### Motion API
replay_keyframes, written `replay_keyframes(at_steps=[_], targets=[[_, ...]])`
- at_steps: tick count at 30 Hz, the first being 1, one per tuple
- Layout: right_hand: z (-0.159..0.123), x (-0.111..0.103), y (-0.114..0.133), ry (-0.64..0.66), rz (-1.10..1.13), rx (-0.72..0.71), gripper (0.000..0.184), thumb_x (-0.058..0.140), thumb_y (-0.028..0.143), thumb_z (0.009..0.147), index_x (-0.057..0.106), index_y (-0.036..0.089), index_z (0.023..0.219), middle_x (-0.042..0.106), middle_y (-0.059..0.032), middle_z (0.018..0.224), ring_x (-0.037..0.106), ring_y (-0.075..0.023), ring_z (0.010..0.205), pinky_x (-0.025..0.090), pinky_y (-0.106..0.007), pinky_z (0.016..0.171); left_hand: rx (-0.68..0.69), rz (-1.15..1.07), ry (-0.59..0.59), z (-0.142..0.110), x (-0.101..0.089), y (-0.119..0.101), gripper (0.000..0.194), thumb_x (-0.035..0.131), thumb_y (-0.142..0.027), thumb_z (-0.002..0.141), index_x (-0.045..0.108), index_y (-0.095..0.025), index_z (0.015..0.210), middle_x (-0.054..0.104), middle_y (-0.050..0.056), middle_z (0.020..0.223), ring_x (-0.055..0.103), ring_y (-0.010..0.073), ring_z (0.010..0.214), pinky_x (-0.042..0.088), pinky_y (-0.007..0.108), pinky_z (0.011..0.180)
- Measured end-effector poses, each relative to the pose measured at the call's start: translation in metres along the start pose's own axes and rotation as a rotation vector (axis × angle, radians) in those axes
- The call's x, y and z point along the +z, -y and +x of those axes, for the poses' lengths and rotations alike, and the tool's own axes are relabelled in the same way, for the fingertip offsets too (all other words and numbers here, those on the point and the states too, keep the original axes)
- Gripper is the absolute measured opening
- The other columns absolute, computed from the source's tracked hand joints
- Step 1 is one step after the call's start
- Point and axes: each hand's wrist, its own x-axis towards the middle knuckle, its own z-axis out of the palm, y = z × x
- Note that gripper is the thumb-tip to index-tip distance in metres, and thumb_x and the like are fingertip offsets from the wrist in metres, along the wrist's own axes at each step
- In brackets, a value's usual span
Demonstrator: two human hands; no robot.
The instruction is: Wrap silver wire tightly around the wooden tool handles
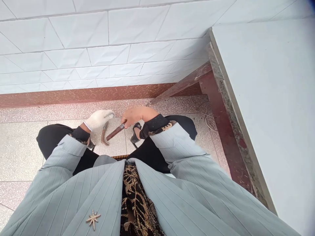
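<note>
My left hand point(98, 119) wears a white knitted glove, its fingers curled together in a pinch. What they hold, if anything, is hidden. Just below that hand is a curved brown stick-like piece point(104, 136); I cannot tell whether the glove touches it or it lies on the floor. My bare right hand point(137, 114) is wrapped round a tool with a dark brown wooden handle point(115, 131) and a grey metal collar point(122, 126). The handle points down and left, close to the curved piece. The tool's other end is hidden in my hand.
A dark red wooden frame point(216, 121) under a white-topped table point(268, 98) stands to the right, with a slanting brace. Ahead rises a white tiled wall point(137, 26) with a red-brown skirting. A thin cable point(208, 121) lies looped on the tiled floor point(22, 144).
</note>
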Motion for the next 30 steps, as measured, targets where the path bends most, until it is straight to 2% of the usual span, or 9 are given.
replay_keyframes(at_steps=[2, 5, 8, 11, 15, 20, 23, 26, 30], targets=[[-0.010, -0.005, -0.006, -0.101, 0.208, -0.204, 0.014, 0.072, 0.027, 0.086, 0.082, 0.017, 0.092, 0.066, 0.0032, 0.070, 0.056, -0.0123, 0.068, 0.040, -0.027, 0.070, -0.022, -0.043, -0.027, 0.001, 0.002, 0.002, 0.036, 0.041, -0.042, 0.104, 0.071, -0.021, 0.109, 0.076, 0.006, 0.104, 0.069, 0.0217, 0.096, 0.051, 0.034, 0.087], [-0.020, -0.012, -0.020, -0.554, 0.503, -0.285, 0.017, 0.069, 0.031, 0.089, 0.077, 0.017, 0.096, 0.063, 0.0031, 0.074, 0.052, -0.0101, 0.067, 0.039, -0.025, 0.068, -0.009, -0.090, -0.013, 0.003, 0.007, 0.003, 0.037, 0.041, -0.042, 0.104, 0.070, -0.019, 0.109, 0.075, 0.006, 0.100, 0.068, 0.0207, 0.092, 0.052, 0.034, 0.087], [-0.021, -0.016, -0.031, -0.909, 0.695, -0.134, 0.014, 0.064, 0.027, 0.093, 0.070, 0.015, 0.090, 0.061, 0.0006, 0.073, 0.047, -0.0090, 0.062, 0.038, -0.025, 0.062, 0.046, -0.113, 0.007, 0.004, 0.010, 0.000, 0.038, 0.039, -0.042, 0.104, 0.070, -0.021, 0.113, 0.076, 0.004, 0.104, 0.068, 0.0205, 0.096, 0.051, 0.035, 0.091], [-0.017, -0.016, -0.031, -1.005, 0.582, 0.093, 0.014, 0.062, 0.024, 0.095, 0.070, 0.014, 0.088, 0.064, -0.0028, 0.076, 0.051, -0.0108, 0.063, 0.040, -0.027, 0.062, 0.080, -0.083, 0.073, 0.004, 0.011, -0.006, 0.037, 0.041, -0.041, 0.104, 0.070, -0.022, 0.115, 0.076, 0.004, 0.105, 0.069, 0.0208, 0.096, 0.051, 0.034, 0.091], [-0.010, -0.013, -0.021, -0.842, 0.077, 0.371, 0.022, 0.062, 0.027, 0.097, 0.079, 0.013, 0.101, 0.077, -0.0139, 0.102, 0.069, -0.0255, 0.095, 0.047, -0.035, 0.079, 0.066, 0.054, 0.177, 0.001, 0.012, -0.016, 0.038, 0.042, -0.043, 0.105, 0.071, -0.022, 0.117, 0.076, 0.005, 0.097, 0.069, 0.0222, 0.089, 0.048, 0.032, 0.083], [0.006, -0.003, -0.009, -0.334, -0.260, 0.520, 0.030, 0.070, 0.021, 0.093, 0.081, 0.009, 0.117, 0.077, -0.0237, 0.122, 0.072, -0.0352, 0.112, 0.051, -0.040, 0.084, 0.048, 0.113, 0.198, 0.001, 0.014, -0.017, 0.037, 0.041, -0.040, 0.104, 0.072, -0.023, 0.117, 0.077, 0.006, 0.101, 0.069, 0.0232, 0.092, 0.047, 0.032, 0.082], [0.011, 0.001, -0.004, -0.102, -0.316, 0.400, 0.022, 0.072, 0.020, 0.090, 0.084, 0.015, 0.108, 0.081, -0.0150, 0.108, 0.073, -0.0273, 0.097, 0.049, -0.036, 0.077, 0.031, 0.018, 0.119, 0.003, 0.010, -0.010, 0.038, 0.041, -0.042, 0.103, 0.071, -0.022, 0.117, 0.076, 0.006, 0.104, 0.069, 0.0232, 0.096, 0.048, 0.034, 0.087], [0.006, 0.000, -0.002, 0.054, -0.153, 0.134, 0.021, 0.068, 0.020, 0.091, 0.084, 0.015, 0.104, 0.077, -0.0063, 0.085, 0.066, -0.0184, 0.076, 0.043, -0.030, 0.070, 0.014, -0.145, 0.007, 0.004, 0.005, -0.005, 0.037, 0.043, -0.043, 0.101, 0.071, -0.021, 0.110, 0.075, 0.005, 0.106, 0.067, 0.0212, 0.097, 0.049, 0.034, 0.090], [-0.014, -0.009, -0.005, 0.061, 0.095, -0.178, 0.020, 0.068, 0.021, 0.090, 0.081, 0.011, 0.101, 0.066, -0.0001, 0.071, 0.056, -0.0134, 0.068, 0.037, -0.027, 0.068, -0.101, -0.327, -0.048, 0.005, 0.002, -0.007, 0.031, 0.049, -0.041, 0.097, 0.070, -0.018, 0.097, 0.063, 0.001, 0.077, 0.054, 0.0152, 0.070, 0.043, 0.029, 0.068]])
